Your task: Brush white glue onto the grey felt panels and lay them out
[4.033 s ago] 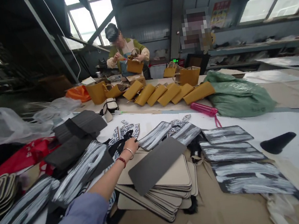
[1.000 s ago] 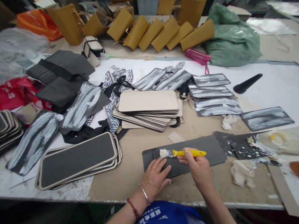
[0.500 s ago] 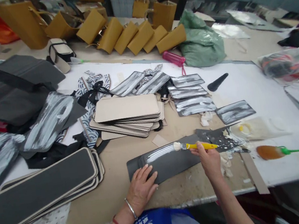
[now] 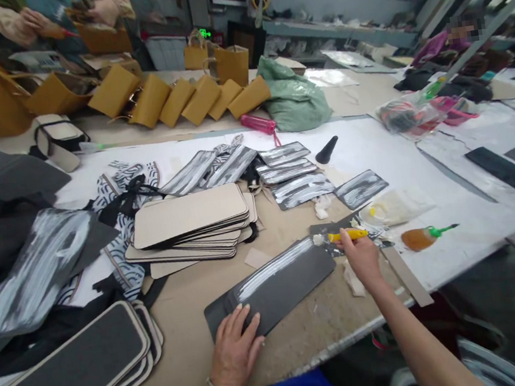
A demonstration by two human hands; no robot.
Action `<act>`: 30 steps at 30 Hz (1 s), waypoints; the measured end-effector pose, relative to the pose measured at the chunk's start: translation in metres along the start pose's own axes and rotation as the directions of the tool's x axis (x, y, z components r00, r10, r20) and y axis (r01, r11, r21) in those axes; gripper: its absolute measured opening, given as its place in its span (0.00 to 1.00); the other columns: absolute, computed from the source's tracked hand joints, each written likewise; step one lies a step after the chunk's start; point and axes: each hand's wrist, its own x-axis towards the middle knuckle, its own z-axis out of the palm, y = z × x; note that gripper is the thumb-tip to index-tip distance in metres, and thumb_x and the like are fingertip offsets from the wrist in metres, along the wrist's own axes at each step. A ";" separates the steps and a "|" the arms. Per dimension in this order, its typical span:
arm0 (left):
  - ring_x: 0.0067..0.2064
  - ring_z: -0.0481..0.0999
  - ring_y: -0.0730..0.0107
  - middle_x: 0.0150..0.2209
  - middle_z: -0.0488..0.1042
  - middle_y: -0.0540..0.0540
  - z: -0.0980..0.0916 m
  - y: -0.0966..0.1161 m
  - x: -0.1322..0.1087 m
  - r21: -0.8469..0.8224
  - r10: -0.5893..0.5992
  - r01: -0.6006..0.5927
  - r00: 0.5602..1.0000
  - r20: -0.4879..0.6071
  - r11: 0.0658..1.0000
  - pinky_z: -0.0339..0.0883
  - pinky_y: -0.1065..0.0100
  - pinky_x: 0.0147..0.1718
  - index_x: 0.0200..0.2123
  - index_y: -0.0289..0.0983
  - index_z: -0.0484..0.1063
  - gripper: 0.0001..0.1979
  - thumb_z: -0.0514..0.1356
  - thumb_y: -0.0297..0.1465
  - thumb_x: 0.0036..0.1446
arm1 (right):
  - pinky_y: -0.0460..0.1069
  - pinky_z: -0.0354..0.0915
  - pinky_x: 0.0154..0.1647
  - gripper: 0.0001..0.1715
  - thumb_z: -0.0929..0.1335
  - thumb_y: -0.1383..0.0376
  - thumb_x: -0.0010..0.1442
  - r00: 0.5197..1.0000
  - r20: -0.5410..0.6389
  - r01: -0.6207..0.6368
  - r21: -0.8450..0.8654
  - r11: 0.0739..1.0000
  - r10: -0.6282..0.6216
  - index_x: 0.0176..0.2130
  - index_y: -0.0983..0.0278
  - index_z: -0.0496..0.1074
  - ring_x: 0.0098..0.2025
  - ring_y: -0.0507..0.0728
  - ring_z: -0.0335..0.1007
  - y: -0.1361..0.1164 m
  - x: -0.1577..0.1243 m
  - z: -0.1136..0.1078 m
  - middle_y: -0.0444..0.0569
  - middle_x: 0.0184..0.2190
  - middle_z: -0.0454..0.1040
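A dark grey panel (image 4: 280, 289) lies on the brown table top in front of me, with a white streak of glue along its upper edge. My left hand (image 4: 236, 349) lies flat with fingers spread on the panel's near left end. My right hand (image 4: 361, 258) is closed on a yellow-handled brush (image 4: 343, 236), whose bristles rest just past the panel's far right corner. A stack of beige panels (image 4: 189, 218) sits behind the grey panel.
Glue-streaked grey pieces (image 4: 293, 175) lie beyond. Black panels with beige rims (image 4: 68, 379) are stacked at the near left. Mustard bags (image 4: 177, 99), a green plastic bag (image 4: 292, 98) and a pink bottle (image 4: 260, 123) stand further back. An orange brush (image 4: 424, 237) lies right. Another person's hands (image 4: 34, 20) work far left.
The brush swept rightward along the grey panel, leaving a white streak, and now sits off its right corner. My left hand stayed pressed on the panel. The view swung to the right.
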 end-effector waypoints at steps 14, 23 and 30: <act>0.49 0.70 0.58 0.47 0.72 0.42 0.001 -0.007 -0.002 0.001 0.053 -0.053 0.999 -0.011 0.999 0.67 0.57 0.43 0.46 0.42 0.70 0.14 0.53 0.32 0.57 | 0.56 0.70 0.34 0.29 0.64 0.41 0.46 0.986 0.107 -0.149 0.245 0.958 0.126 0.27 0.65 0.72 0.27 0.62 0.74 0.033 -0.074 -0.008 0.51 0.21 0.75; 0.46 0.74 0.62 0.46 0.74 0.45 0.006 -0.007 -0.002 0.082 0.098 -0.090 0.990 -0.098 0.993 0.72 0.64 0.40 0.46 0.43 0.70 0.16 0.53 0.39 0.56 | 0.57 0.65 0.41 0.26 0.63 0.44 0.49 0.982 -0.166 -0.070 0.101 0.992 0.086 0.23 0.62 0.73 0.34 0.65 0.73 0.088 0.008 -0.099 0.52 0.21 0.75; 0.45 0.75 0.61 0.47 0.73 0.47 0.013 -0.014 -0.005 0.100 0.118 -0.113 0.992 -0.040 0.989 0.74 0.66 0.38 0.46 0.46 0.71 0.18 0.55 0.40 0.52 | 0.54 0.66 0.38 0.29 0.60 0.45 0.54 0.979 -0.205 0.031 0.105 0.994 -0.009 0.37 0.65 0.72 0.34 0.60 0.74 0.127 0.068 -0.129 0.52 0.29 0.76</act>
